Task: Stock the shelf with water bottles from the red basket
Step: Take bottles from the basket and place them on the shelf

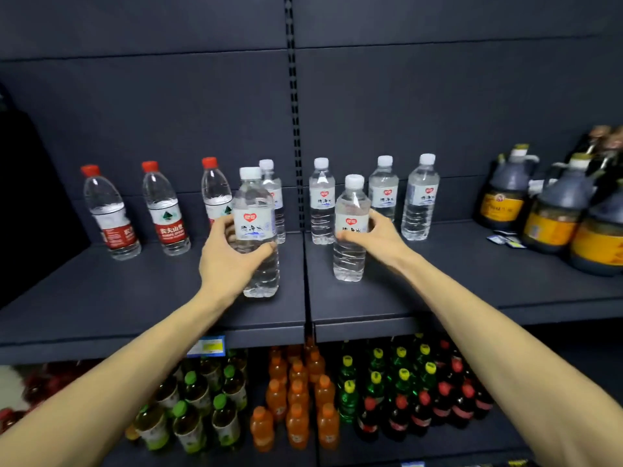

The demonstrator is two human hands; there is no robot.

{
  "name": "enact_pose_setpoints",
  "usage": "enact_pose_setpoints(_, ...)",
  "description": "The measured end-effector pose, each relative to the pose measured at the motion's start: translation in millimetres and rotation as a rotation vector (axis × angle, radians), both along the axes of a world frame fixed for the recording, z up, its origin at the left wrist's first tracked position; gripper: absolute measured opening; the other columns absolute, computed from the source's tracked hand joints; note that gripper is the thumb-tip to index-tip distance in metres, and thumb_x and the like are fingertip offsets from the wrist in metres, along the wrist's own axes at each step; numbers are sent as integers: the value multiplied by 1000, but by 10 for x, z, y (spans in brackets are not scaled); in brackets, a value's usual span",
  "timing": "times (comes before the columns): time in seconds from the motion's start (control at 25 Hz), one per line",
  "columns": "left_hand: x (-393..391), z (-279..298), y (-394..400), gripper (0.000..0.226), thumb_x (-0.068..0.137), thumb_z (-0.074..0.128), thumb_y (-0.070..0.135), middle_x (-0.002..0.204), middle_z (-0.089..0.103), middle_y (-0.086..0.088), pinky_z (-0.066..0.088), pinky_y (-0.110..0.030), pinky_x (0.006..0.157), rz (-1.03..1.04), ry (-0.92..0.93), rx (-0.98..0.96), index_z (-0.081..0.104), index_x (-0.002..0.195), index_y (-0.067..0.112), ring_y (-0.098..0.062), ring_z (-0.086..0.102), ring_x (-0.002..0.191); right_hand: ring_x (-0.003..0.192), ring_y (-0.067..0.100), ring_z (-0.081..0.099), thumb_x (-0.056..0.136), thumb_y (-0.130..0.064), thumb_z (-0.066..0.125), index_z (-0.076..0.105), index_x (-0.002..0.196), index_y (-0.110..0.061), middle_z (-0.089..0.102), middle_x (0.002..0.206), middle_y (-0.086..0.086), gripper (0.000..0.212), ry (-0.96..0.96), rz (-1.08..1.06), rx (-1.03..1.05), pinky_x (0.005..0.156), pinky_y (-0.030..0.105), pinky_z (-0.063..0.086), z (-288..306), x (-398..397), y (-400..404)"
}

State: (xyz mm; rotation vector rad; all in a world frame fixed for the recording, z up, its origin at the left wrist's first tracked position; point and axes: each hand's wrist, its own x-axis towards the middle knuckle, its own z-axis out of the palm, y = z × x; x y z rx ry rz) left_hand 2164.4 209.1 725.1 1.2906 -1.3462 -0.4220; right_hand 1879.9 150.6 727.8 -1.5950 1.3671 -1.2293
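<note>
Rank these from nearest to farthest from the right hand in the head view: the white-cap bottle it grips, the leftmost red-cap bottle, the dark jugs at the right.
1. White-cap bottle, in the right hand, front of the shelf.
2. Dark jugs, at the shelf's right end.
3. Leftmost red-cap bottle, at the far left.

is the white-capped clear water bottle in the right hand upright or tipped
Upright: the white-capped clear water bottle stands on the dark shelf, cap up.
</note>
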Motion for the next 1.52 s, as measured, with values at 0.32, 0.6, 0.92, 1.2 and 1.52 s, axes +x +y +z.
enact_pose_setpoints(0.32, -766, -59, -399, 86, 52, 90, 49, 120, 71, 10, 57, -41, 101, -62, 13, 6, 53, 126, 26, -7, 69, 107, 103, 13, 69, 78, -17, 83, 57, 126, -18, 72, 113, -3, 54, 62, -122, -39, 92, 31, 55, -62, -628, -231)
enact_pose_setpoints(0.6, -1154, -171, -637, 79, 64, 98, 26, 111, 63, 18, 46, -8, 83, -96, -61, 55, 51, 127, 20, 13, 60, 97, 97, 3, 67, 82, -10, 77, 58, 125, -18, 71, 108, -8, 48, 69, -99, -24, 83, 24, 53, -36, -898, -275)
enact_pose_setpoints(0.92, -1312, -185, -866, 80, 68, 96, 18, 119, 63, 5, 52, -28, 99, -74, -52, 62, 46, 130, 15, -10, 63, 103, 106, 13, 70, 76, -17, 77, 57, 129, -18, 72, 115, -2, 57, -1, -100, -26, 94, 35, 58, -121, -896, -325)
enact_pose_setpoints(1.2, -1186, -101, -876, 80, 67, 96, 20, 119, 63, 10, 50, -19, 90, -113, -102, 23, 47, 131, 17, 5, 61, 99, 128, 15, 55, 85, -19, 76, 46, 148, -14, 56, 139, 0, 69, -128, -424, -405, 109, 28, 42, -32, -669, -159)
enact_pose_setpoints(1.52, -813, -125, -713, 83, 62, 98, 30, 121, 66, 10, 53, -26, 98, -85, -138, -9, 51, 130, 18, -4, 65, 106, 92, 11, 61, 86, -25, 70, 58, 132, -17, 63, 119, -5, 47, 11, -242, -670, 78, 33, 53, -89, 214, -139)
